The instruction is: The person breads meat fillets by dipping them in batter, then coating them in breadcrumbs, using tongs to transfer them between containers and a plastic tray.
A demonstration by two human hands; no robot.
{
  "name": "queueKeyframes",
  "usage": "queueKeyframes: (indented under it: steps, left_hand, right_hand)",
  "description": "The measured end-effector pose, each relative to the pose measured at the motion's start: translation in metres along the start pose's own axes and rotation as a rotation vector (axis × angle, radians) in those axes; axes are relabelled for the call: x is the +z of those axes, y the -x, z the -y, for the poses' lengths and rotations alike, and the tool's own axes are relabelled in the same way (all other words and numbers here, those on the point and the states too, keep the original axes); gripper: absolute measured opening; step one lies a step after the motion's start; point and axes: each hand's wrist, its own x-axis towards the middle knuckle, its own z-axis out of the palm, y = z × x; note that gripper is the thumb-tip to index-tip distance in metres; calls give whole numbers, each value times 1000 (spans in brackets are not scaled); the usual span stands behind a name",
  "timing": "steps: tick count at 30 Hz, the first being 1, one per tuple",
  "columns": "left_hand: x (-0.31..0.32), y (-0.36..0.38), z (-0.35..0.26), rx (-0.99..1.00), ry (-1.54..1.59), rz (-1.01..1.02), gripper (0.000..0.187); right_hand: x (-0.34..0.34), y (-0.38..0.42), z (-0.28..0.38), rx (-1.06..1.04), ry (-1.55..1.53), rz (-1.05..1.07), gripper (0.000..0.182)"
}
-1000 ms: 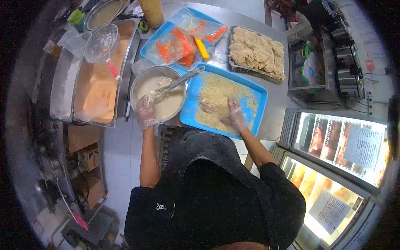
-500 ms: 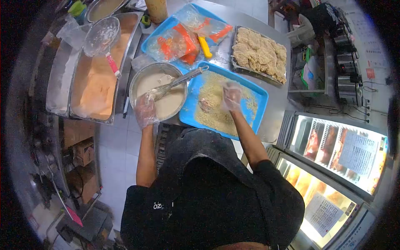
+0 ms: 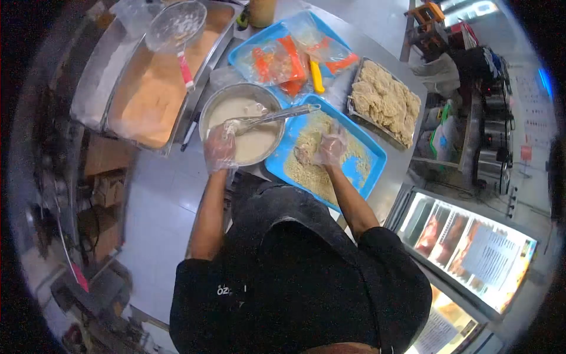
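My left hand [image 3: 220,147], in a clear plastic glove, is at the left rim of a round metal bowl [image 3: 202,121] of pale batter. Its fingers are bunched beside the wires of a whisk [image 3: 259,119]; I cannot tell what they hold. The whisk's handle leans over the right rim toward a blue tray [image 3: 377,171] of yellowish crumbs [image 3: 312,174]. Over the crumbs, my gloved right hand [image 3: 332,147] lies palm down with fingers stretched out. Just left of it, a pinkish piece [image 3: 303,154] lies partly covered in crumbs.
Behind sits another blue tray [image 3: 236,56] with plastic bags and a yellow handle [image 3: 317,76]. A tray of crumbed pieces [image 3: 386,97] stands at right. Leftward are bins of white and orange powder [image 3: 147,106], with a pink-handled strainer [image 3: 177,29] on top. A lit display fridge [image 3: 460,236] stands lower right.
The view has turned and shifted. My right hand has lowered onto the crumbs beside the pinkish piece and its fingers have stretched out. My left hand stays at the bowl's rim.
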Motion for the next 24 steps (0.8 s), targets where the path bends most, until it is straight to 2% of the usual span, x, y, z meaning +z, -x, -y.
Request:
queueKeyframes:
  steps: [1, 3, 5, 7, 9, 10, 11, 14, 16, 17, 19, 21, 24]
  left_hand:
    - [-5, 0, -6, -50, 22, 36, 27]
    - [-5, 0, -3, -56, 46, 55, 27]
    - [-6, -3, -3, -62, 49, 67, 27]
    - [-6, -3, -6, -67, 39, 83, 28]
    - [-4, -3, -8, -121, -6, 110, 29]
    - [-5, -2, -8, -148, -34, 124, 29]
    - [-5, 1, -5, -113, -39, 123, 30]
    - [0, -4, 3, -69, -30, 97, 31]
    - [0, 0, 1, -134, -10, 104, 31]
    - [-3, 0, -4, -154, -24, 116, 31]
    - [-13, -5, -17, -180, -52, 150, 30]
    - [-9, -3, -10, -142, 13, 123, 30]
    - [-6, -2, -9, -128, 10, 124, 31]
  right_hand:
    - [10, 13, -25, 173, -254, 74, 33]
    - [10, 12, -53, 240, -312, 301, 22]
    - [4, 8, -66, 27, 81, 612, 17]
    - [-4, -20, -53, 58, 262, 719, 16]
    - [5, -18, -50, 180, -366, 396, 18]
    - [7, -19, -45, 167, -657, 244, 21]
    - [7, -4, -36, 241, -639, 260, 22]
    - [41, 2, -33, -222, -458, 124, 23]
    - [26, 12, -26, -384, -171, 439, 24]
    - [-1, 5, -5, -36, -195, 468, 24]
    - [-20, -5, -28, 166, -224, 232, 25]
    - [-46, -15, -42, 199, -20, 239, 22]
    - [-37, 0, -53, 187, 121, 377, 28]
